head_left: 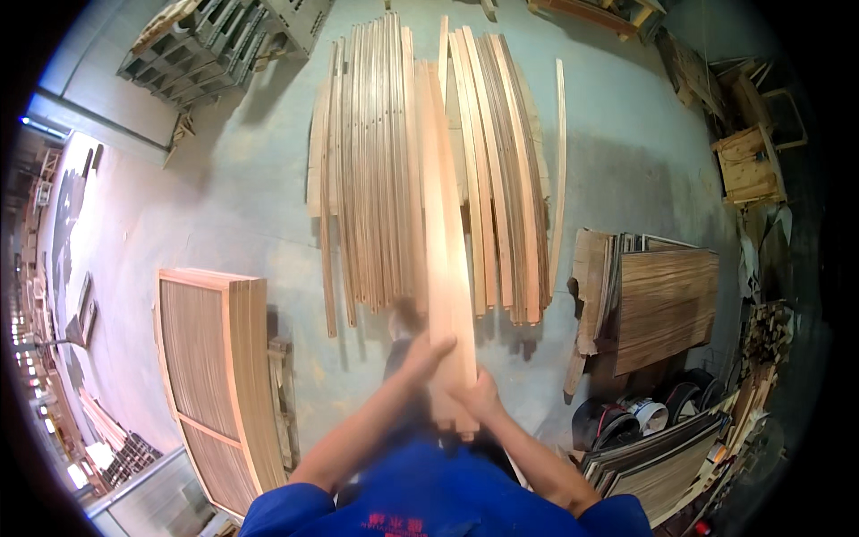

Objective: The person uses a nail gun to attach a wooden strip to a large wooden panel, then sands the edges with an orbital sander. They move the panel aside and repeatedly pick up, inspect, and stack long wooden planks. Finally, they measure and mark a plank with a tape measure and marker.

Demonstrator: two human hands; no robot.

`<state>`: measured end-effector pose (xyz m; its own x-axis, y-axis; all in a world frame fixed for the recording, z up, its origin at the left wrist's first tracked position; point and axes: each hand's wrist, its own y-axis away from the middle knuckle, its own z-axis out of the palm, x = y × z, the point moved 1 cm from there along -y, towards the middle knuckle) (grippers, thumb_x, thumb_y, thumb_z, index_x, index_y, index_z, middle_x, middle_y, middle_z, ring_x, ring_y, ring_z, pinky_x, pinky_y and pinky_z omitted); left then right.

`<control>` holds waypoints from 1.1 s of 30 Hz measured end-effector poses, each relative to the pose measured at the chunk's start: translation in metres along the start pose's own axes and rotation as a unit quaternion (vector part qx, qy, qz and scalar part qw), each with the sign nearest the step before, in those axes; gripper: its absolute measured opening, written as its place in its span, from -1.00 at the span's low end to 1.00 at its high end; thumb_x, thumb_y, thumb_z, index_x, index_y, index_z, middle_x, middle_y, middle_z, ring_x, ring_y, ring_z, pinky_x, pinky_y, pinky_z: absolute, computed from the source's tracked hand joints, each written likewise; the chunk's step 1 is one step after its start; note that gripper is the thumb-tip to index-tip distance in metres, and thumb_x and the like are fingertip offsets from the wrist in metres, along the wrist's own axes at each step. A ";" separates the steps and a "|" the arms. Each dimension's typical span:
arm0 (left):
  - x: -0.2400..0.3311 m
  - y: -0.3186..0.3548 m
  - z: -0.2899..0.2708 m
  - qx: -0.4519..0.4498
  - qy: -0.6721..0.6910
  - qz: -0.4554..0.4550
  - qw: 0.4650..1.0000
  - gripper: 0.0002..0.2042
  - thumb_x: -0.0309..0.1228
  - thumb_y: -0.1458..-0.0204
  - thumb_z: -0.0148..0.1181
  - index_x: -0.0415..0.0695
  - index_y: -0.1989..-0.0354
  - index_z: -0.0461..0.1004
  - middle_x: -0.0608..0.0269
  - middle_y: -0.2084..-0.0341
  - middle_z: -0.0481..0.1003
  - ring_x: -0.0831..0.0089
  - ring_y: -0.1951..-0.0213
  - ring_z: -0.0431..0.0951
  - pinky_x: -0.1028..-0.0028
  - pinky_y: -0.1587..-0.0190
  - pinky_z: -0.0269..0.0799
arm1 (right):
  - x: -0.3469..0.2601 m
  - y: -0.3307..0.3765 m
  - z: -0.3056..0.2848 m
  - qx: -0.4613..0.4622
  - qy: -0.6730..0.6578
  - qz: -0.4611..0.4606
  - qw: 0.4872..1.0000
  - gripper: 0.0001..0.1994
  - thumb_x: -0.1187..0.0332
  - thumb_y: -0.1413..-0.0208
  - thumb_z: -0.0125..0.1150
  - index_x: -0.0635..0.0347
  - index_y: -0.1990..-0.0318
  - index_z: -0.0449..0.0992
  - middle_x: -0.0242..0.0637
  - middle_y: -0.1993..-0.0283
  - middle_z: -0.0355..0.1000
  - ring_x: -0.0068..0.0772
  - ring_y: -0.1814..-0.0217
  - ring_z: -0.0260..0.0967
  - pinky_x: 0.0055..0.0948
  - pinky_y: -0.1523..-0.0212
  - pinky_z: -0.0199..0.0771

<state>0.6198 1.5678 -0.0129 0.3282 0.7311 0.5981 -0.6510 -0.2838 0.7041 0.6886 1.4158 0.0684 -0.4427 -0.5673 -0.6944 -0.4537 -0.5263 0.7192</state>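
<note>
A person in a blue short-sleeved shirt (429, 492) grips a long, pale wooden board (447, 242) with both hands. The left hand (434, 353) is closed on the board's left edge; the right hand (481, 396), set closer to the body, is clamped on the right edge. The hands are apart from each other, with the board slanting between them and reaching far ahead. Its broad face is smooth and lightly grained; its near end, just below the right hand, looks stepped, though blurred.

Ahead and to the left of the hands, a row of slender brown wooden strips (376, 170) lies close-packed, their long edges parallel. Ahead and to the right, a second row of wood strips (501, 179) mixes pale and darker brown tones. Beyond that row, one thin pale strip (560, 161) lies alone on the smooth grey-green concrete floor (295, 224).

Well to the left of the hands stands a thick stack of framed rectangular panels (201, 358), their faces finely striped with grain. Well to the right, flat wood-grain sheets (667, 304) lean together, and nearer the body sits a round white bucket (646, 413).
</note>
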 end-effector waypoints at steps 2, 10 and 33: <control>0.005 0.004 -0.003 0.033 -0.090 -0.014 0.995 -0.59 -0.44 -0.14 0.32 -0.30 -0.15 0.48 0.16 -0.03 0.58 0.41 -0.01 0.58 0.40 -0.07 0.53 | 0.077 -0.032 0.010 0.021 0.146 0.007 0.989 -0.54 0.39 -0.04 0.50 0.32 -0.09 0.51 -0.18 0.03 0.61 -0.40 0.02 0.57 -0.32 0.02 0.62; -0.099 -0.135 -0.112 0.082 -0.053 -0.044 0.994 -0.46 -0.54 0.01 0.43 -0.32 -0.18 0.42 0.12 -0.03 0.58 0.35 0.01 0.61 0.35 -0.08 0.55 | 0.148 -0.186 0.039 -0.077 0.224 -0.067 0.969 -0.44 0.08 -0.23 0.33 0.29 -0.23 0.41 0.15 -0.12 0.51 0.16 -0.12 0.53 -0.08 -0.10 0.55; -0.168 -0.350 -0.135 0.123 -0.132 0.010 0.984 -0.18 -0.28 0.14 0.64 -0.29 -0.27 0.27 0.11 0.00 0.55 0.31 0.03 0.61 0.30 -0.01 0.61 | 0.111 -0.520 -0.135 0.075 0.181 -0.020 0.980 -0.51 0.28 0.01 0.39 0.31 -0.09 0.52 -0.12 0.11 0.61 -0.26 0.11 0.58 -0.28 0.07 0.58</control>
<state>0.7002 1.6285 -0.4116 0.5042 0.5464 0.6687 -0.4847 -0.4618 0.7428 0.9797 1.5412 -0.3793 -0.1320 -0.7498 -0.6483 -0.5858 -0.4686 0.6613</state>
